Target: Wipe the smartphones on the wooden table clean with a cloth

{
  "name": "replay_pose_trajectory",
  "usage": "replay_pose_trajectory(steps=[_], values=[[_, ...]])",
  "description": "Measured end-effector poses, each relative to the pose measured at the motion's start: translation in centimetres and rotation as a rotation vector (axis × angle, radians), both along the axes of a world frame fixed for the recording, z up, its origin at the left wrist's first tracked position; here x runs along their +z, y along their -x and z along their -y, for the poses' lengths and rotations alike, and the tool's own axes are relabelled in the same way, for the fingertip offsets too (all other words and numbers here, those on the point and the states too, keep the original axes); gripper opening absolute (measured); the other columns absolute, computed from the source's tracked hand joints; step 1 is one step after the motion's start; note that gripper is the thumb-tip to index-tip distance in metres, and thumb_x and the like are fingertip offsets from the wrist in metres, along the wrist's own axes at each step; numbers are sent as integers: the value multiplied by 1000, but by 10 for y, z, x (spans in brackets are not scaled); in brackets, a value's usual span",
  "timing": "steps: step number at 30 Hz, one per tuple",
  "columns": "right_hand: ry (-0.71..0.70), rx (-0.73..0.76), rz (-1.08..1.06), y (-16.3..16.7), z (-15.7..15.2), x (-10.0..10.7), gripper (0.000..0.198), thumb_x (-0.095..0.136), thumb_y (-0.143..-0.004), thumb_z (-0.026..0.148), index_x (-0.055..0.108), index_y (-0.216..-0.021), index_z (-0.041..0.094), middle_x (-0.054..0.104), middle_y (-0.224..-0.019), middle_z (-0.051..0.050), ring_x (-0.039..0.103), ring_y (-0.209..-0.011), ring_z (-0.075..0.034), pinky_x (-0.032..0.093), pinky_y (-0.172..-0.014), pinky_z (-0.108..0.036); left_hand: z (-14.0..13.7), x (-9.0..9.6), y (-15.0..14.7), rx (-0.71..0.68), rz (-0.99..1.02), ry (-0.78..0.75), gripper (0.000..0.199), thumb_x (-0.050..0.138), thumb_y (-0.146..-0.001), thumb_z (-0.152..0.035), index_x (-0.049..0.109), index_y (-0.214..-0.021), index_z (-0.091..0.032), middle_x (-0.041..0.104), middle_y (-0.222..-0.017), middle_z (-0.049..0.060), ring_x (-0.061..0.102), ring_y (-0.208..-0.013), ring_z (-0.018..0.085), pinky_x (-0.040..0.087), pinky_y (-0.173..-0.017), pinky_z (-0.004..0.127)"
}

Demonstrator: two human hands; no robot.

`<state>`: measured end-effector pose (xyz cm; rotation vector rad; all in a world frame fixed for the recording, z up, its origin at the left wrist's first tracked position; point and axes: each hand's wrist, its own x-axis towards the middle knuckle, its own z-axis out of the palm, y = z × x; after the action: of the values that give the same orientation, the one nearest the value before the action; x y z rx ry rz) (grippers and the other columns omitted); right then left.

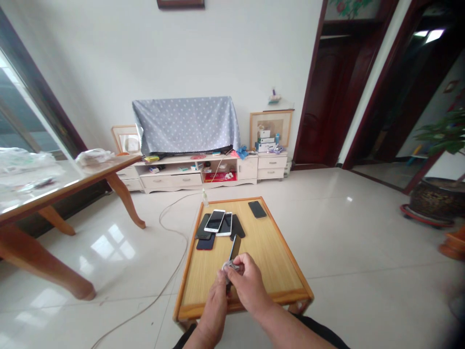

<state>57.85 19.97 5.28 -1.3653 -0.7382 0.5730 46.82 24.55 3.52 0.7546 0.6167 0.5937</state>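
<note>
Over the near end of a low wooden table (276,271), both my hands are together. My left hand (217,295) holds a dark phone (235,247) that tilts up away from me. My right hand (249,283) pinches a small crumpled grey-white cloth (229,265) against the phone's near end. Farther along the table lies a pile of several phones (217,223), two white ones on top of dark ones. A single black phone (257,209) lies apart near the far right corner.
A small bottle (205,198) stands at the table's far edge. A cable (170,232) trails over the tiled floor to a white TV cabinet (203,172). A larger wooden table (54,194) is at left, a potted plant (436,194) at right.
</note>
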Motion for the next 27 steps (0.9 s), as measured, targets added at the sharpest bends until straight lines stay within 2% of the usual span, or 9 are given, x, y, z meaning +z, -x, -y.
replay_pose_trajectory(steps=[2,4,7,13,16,22,25,27], values=[[-25,-18,-94,-11,-5,4,30,72,-78,45,56,-85,21,64,-75,1,60,-70,-18,49,-66,-29,0,1,1,53,-122,-176,29,61,-90,-33,70,-113,-18,72,-101,5,59,-104,21,38,-98,26],[-69,-52,-186,-25,-9,10,33,73,-78,48,56,-86,21,65,-76,0,61,-72,-17,49,-70,-31,3,2,0,66,-181,-329,31,64,-88,-32,69,-116,-19,71,-100,3,57,-100,21,36,-98,25],[-125,-111,-270,-42,-13,15,37,75,-77,50,56,-85,19,67,-79,-1,62,-76,-18,48,-76,-33,6,3,-2,25,-156,-429,39,64,-87,-32,65,-124,-21,69,-101,2,54,-100,21,35,-100,25],[-110,-87,-206,-37,-6,10,35,74,-79,49,56,-87,20,65,-77,1,60,-73,-16,47,-73,-32,2,2,-3,58,-18,-223,38,57,-90,-41,68,-120,-20,70,-95,6,54,-111,25,39,-101,28],[-128,-97,-248,-37,-5,12,34,75,-78,49,56,-84,21,64,-75,2,59,-71,-16,46,-71,-31,1,3,-2,39,-40,-227,40,56,-89,-44,67,-121,-22,69,-98,6,56,-111,25,40,-101,30],[-143,-81,-522,-68,-8,16,36,81,-68,47,58,-76,21,63,-68,2,54,-60,-13,38,-55,-25,5,12,2,-11,-118,-327,39,70,-82,-31,70,-118,-18,69,-100,6,55,-110,24,33,-107,26],[-116,-41,-628,-79,-6,11,34,83,-64,41,60,-76,20,63,-69,1,50,-57,-12,32,-50,-23,6,11,5,-44,-104,-308,39,66,-84,-34,68,-121,-20,70,-101,5,58,-105,22,39,-100,27],[-102,-21,-649,-82,-5,7,32,83,-64,40,61,-77,20,64,-71,1,49,-57,-11,31,-49,-23,6,6,6,-46,-72,-226,40,62,-87,-39,66,-123,-21,70,-101,5,59,-102,22,43,-92,29]])
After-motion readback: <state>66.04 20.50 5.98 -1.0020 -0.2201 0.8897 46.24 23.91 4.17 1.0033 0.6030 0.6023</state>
